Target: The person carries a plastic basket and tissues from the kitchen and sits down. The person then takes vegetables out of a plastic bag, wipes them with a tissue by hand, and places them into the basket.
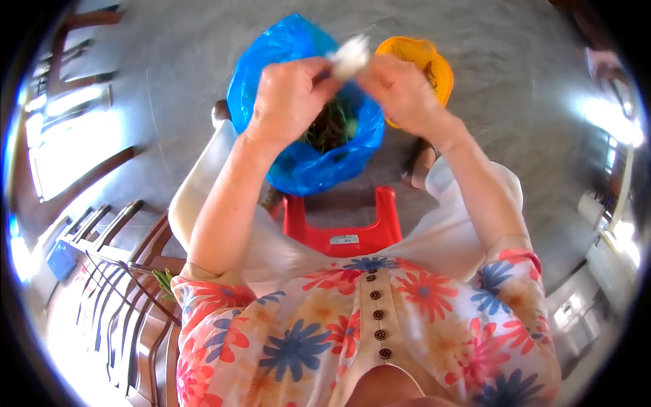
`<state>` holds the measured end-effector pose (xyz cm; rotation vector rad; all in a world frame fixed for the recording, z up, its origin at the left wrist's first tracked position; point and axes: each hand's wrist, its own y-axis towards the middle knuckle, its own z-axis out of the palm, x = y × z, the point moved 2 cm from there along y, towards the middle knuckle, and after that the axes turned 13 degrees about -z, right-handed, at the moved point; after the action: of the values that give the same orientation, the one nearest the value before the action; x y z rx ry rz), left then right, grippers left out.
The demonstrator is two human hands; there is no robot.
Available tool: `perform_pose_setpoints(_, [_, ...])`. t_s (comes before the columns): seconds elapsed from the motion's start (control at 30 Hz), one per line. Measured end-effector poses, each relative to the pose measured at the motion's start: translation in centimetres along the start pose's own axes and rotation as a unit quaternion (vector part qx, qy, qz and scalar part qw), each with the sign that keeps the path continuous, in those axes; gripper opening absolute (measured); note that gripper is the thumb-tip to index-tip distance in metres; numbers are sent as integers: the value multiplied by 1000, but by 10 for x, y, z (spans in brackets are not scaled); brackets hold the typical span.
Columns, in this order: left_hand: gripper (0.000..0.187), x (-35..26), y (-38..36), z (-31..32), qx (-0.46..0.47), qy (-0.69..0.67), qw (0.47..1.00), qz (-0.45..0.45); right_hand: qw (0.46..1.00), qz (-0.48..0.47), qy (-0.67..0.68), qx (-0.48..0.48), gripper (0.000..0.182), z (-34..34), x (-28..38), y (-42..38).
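Observation:
My left hand (288,95) is closed, its thumb and fingers pinching a small white thing (350,57) that is too blurred to name. From the other side my right hand (401,88) meets the same thing with curled fingers, smeared a little by motion. Below both hands stands an open blue plastic bag (308,173), with green and brown plant scraps (330,127) showing inside. Partly hidden behind my right hand is a yellow plastic basket (444,74) on the floor, with some thin brownish bits in it.
I sit with a red plastic stool (342,237) beneath me, knees to either side of the bag. Wooden chairs (125,224) line the left, with green leaves (165,281) near my elbow. Grey floor (183,81) surrounds the bag and basket.

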<state>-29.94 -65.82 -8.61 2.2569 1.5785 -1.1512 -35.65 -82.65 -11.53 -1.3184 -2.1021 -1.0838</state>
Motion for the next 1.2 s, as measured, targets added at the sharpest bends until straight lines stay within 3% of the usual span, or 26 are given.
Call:
perform_pose_setpoints(0.03, [18,1,0,4,17,18,999,-23,988,-121,-91,8,25,9,6,-1])
perform_pose_setpoints(0.07, [20,7,2,6,59,6,997,-40,985,-117,-126,33,25,14,12,-8])
perform_pose_setpoints(0.1, [20,8,2,7,80,10,996,-38,995,-17,-50,85,24,14,11,-12])
perform_pose_setpoints(0.17, [21,4,0,4,119,16,992,-37,960,179,108,184,21,9,14,-11])
perform_pose_setpoints(0.2, [23,5,2,0,142,-11,989,-43,981,99,106,129,20,14,2,-18])
perform_pose_setpoints(0.3, [29,10,7,-20,181,-99,975,-82,894,259,347,113,26,6,2,-9])
perform_pose_setpoints(0.43, [35,15,10,-31,186,-264,936,-141,804,333,492,23,33,-2,9,-1])
perform_pose_setpoints(0.5, [31,5,7,-17,214,-365,891,-168,806,333,489,15,39,-1,13,2])
perform_pose_setpoints(0.57, [27,1,5,-6,197,-397,884,-149,798,359,485,16,41,-2,23,6])
perform_pose_setpoints(0.7, [17,-1,4,-6,134,-405,900,-83,881,328,341,-15,45,-6,5,5])
perform_pose_setpoints(0.73, [16,-1,4,-7,132,-407,900,-81,875,357,328,20,44,-18,6,9])
perform_pose_setpoints(0.87, [13,-2,4,-5,91,-364,925,-53,804,328,489,89,43,-17,21,7])
perform_pose_setpoints(0.93, [13,-3,3,-2,66,-325,943,-40,852,275,428,125,42,-22,22,4])
perform_pose_setpoints(1.0, [15,-4,1,-1,46,-297,953,-37,807,338,461,146,38,-24,19,4])
perform_pose_setpoints(1.1, [16,0,3,5,40,-354,934,-31,844,277,426,169,34,-21,21,8])
perform_pose_setpoints(1.2, [18,-2,0,11,18,-350,936,-20,872,221,427,91,35,-3,16,0])
